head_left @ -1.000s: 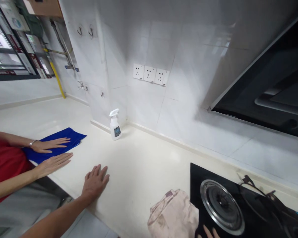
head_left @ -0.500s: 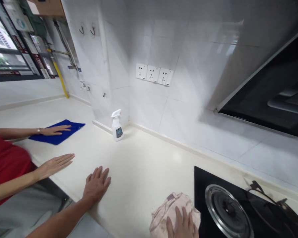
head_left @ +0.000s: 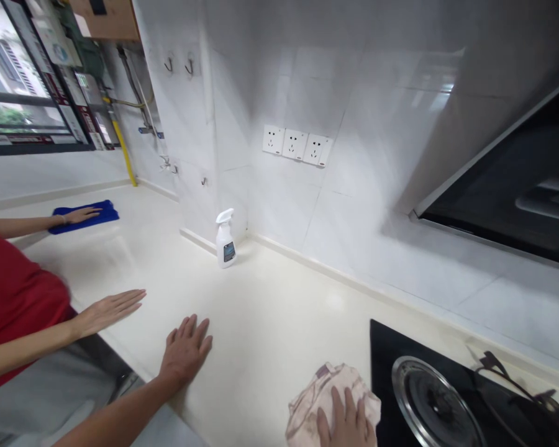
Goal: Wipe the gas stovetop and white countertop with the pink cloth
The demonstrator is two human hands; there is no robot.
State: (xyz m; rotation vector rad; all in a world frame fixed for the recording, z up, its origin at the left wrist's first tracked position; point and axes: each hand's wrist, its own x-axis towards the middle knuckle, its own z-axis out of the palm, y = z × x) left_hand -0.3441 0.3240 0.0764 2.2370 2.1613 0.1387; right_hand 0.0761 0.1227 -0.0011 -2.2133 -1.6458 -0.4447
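Note:
My right hand (head_left: 347, 422) presses on a crumpled pale pink cloth (head_left: 313, 403) at the bottom of the view, beside the black stove. Its fingers are slightly bent and rest on the cloth; the wrist is cut off by the frame. My left hand (head_left: 186, 351) rests palm down near the counter's front edge, fingers spread, holding nothing. Further back on the counter (head_left: 265, 323), against the wall corner, a white spray bottle (head_left: 226, 242) stands upright, apart from both hands.
At left, a person in a red top (head_left: 18, 292) presses one hand (head_left: 81, 215) on a blue cloth (head_left: 109, 214); the other hand (head_left: 107, 313) lies flat near my left. The gas stove (head_left: 386, 372) with a cable (head_left: 503, 372) is at right, below a dark range hood (head_left: 517, 192).
The other person's blue cloth has moved back and left across the counter, under that hand. The view has shifted slightly. My hands and the pink cloth stay nearly in place.

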